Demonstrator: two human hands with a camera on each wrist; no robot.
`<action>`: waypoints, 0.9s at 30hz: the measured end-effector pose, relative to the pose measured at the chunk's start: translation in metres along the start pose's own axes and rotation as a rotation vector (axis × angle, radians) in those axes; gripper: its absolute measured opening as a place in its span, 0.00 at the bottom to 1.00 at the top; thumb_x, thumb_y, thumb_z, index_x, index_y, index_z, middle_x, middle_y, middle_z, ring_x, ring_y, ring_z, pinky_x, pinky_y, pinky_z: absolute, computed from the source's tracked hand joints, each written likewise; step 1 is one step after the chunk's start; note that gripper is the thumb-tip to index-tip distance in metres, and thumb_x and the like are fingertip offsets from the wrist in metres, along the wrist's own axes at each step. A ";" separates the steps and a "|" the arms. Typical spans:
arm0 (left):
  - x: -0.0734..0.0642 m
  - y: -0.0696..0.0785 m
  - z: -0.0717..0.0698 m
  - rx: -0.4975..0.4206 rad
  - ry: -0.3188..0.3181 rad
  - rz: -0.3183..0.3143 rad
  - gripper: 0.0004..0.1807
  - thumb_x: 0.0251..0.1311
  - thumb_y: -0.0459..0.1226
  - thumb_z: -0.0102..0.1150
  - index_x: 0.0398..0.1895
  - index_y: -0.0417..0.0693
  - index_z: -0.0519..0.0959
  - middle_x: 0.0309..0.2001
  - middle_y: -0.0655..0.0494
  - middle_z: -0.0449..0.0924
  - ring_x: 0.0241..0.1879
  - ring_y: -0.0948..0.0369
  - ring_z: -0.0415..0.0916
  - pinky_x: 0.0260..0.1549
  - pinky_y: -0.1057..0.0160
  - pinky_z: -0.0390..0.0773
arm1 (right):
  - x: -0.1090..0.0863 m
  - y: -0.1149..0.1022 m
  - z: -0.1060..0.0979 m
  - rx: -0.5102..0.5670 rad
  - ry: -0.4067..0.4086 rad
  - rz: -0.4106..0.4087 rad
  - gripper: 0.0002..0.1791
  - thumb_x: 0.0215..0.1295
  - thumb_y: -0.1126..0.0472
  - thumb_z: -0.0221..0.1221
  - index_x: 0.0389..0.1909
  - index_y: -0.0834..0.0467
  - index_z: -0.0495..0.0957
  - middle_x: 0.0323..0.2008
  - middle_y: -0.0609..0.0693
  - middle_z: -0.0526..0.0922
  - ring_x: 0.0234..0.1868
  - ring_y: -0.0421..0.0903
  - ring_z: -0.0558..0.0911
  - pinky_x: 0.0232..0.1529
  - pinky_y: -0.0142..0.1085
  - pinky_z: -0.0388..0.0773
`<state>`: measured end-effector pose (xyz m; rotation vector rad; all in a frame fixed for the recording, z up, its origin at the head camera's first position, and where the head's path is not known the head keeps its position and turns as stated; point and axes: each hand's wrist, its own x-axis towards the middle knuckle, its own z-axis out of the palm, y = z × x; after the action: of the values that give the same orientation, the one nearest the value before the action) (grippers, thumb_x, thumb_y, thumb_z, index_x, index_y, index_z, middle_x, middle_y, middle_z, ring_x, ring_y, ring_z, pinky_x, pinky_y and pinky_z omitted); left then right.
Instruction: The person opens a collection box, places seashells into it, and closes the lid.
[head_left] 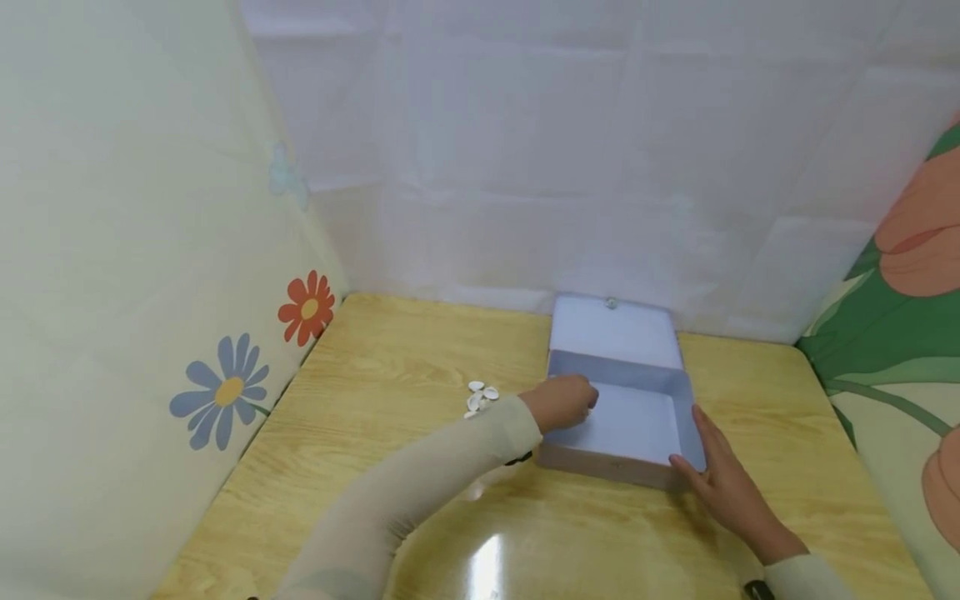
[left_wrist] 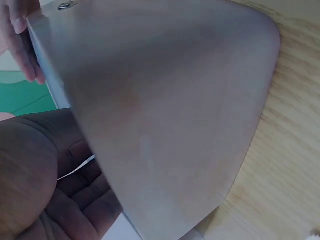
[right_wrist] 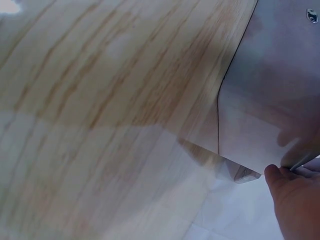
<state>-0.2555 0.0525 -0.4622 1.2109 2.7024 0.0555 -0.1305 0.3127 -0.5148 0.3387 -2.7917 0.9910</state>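
Observation:
A shallow, light blue-lined box [head_left: 615,475] stands on the table with its lid [head_left: 615,329] laid back behind it. My left hand [head_left: 561,403] reaches over the box's left side, fingers curled inside above the floor. A thin white piece [left_wrist: 76,169] shows between its thumb and fingers in the left wrist view, mostly hidden by them. My right hand [head_left: 723,487] grips the box's front right corner, thumb at the front and fingers along the right side. Left of the box lie several small white oval pieces [head_left: 474,402], shell-like, partly behind my left sleeve.
The wood-grain table [head_left: 405,350] reaches back to a white cloth [head_left: 480,167]. A flowered cloth [head_left: 112,333] hangs at the left, and another with large flowers [head_left: 915,333] at the right. A metal clasp [head_left: 611,303] sits on the lid's far edge.

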 end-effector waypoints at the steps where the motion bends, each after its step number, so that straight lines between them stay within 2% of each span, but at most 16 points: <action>1: 0.000 0.001 0.001 0.007 -0.006 -0.004 0.07 0.65 0.36 0.59 0.43 0.49 0.84 0.40 0.57 0.83 0.40 0.62 0.79 0.39 0.67 0.78 | -0.001 0.000 0.001 0.002 -0.003 0.003 0.48 0.68 0.54 0.61 0.77 0.62 0.41 0.71 0.72 0.50 0.68 0.73 0.53 0.63 0.68 0.52; 2: -0.003 0.005 -0.004 0.020 -0.032 -0.020 0.08 0.66 0.36 0.58 0.44 0.49 0.84 0.41 0.57 0.83 0.42 0.62 0.79 0.40 0.67 0.78 | -0.001 0.000 0.001 0.006 -0.008 0.007 0.48 0.68 0.53 0.60 0.77 0.62 0.41 0.71 0.72 0.49 0.68 0.73 0.53 0.63 0.68 0.52; 7: -0.005 0.007 -0.003 0.024 -0.054 -0.040 0.09 0.66 0.38 0.59 0.47 0.49 0.83 0.44 0.56 0.83 0.44 0.62 0.79 0.41 0.67 0.78 | -0.001 0.001 0.002 -0.002 -0.022 0.014 0.48 0.69 0.52 0.60 0.77 0.62 0.40 0.72 0.72 0.48 0.69 0.73 0.52 0.62 0.68 0.53; 13: -0.012 0.003 -0.010 -0.027 -0.038 -0.023 0.14 0.64 0.39 0.63 0.52 0.48 0.81 0.49 0.54 0.81 0.48 0.60 0.78 0.45 0.67 0.78 | -0.001 0.002 0.001 -0.030 -0.011 0.014 0.48 0.69 0.52 0.59 0.77 0.59 0.39 0.72 0.71 0.49 0.69 0.73 0.53 0.63 0.67 0.53; 16: -0.020 -0.004 -0.018 -0.080 0.007 -0.008 0.15 0.65 0.38 0.62 0.53 0.46 0.81 0.51 0.54 0.81 0.51 0.60 0.77 0.49 0.67 0.76 | -0.001 0.002 0.002 -0.024 -0.001 -0.001 0.47 0.69 0.53 0.60 0.77 0.62 0.40 0.71 0.72 0.50 0.68 0.73 0.54 0.63 0.67 0.53; 19: -0.029 -0.019 -0.023 -0.146 0.087 0.000 0.14 0.66 0.37 0.60 0.53 0.43 0.80 0.50 0.52 0.81 0.50 0.59 0.78 0.50 0.66 0.76 | -0.001 0.001 0.001 -0.025 0.014 -0.017 0.47 0.69 0.54 0.60 0.77 0.63 0.42 0.71 0.72 0.50 0.67 0.74 0.55 0.63 0.67 0.53; 22: -0.040 -0.038 -0.025 -0.217 0.163 -0.028 0.15 0.66 0.36 0.60 0.54 0.42 0.80 0.50 0.51 0.81 0.49 0.60 0.78 0.49 0.65 0.76 | -0.001 0.000 0.001 -0.026 0.013 -0.009 0.47 0.69 0.54 0.60 0.77 0.60 0.40 0.71 0.72 0.50 0.68 0.74 0.54 0.63 0.67 0.52; 25: -0.053 -0.055 -0.029 -0.288 0.215 -0.077 0.16 0.66 0.36 0.60 0.55 0.41 0.79 0.51 0.49 0.81 0.49 0.58 0.77 0.50 0.62 0.76 | -0.001 0.000 0.000 -0.030 0.000 0.010 0.48 0.69 0.52 0.59 0.78 0.58 0.38 0.71 0.72 0.49 0.68 0.73 0.54 0.63 0.67 0.53; 27: -0.062 -0.065 -0.032 -0.304 0.239 -0.110 0.16 0.67 0.37 0.59 0.55 0.41 0.79 0.51 0.50 0.80 0.49 0.58 0.77 0.51 0.61 0.76 | -0.001 -0.001 -0.001 -0.029 -0.010 0.022 0.48 0.70 0.52 0.59 0.78 0.58 0.38 0.72 0.72 0.49 0.68 0.73 0.53 0.63 0.68 0.52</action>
<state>-0.2687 -0.0353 -0.4291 1.0212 2.8159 0.6082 -0.1294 0.3127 -0.5140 0.3109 -2.8215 0.9552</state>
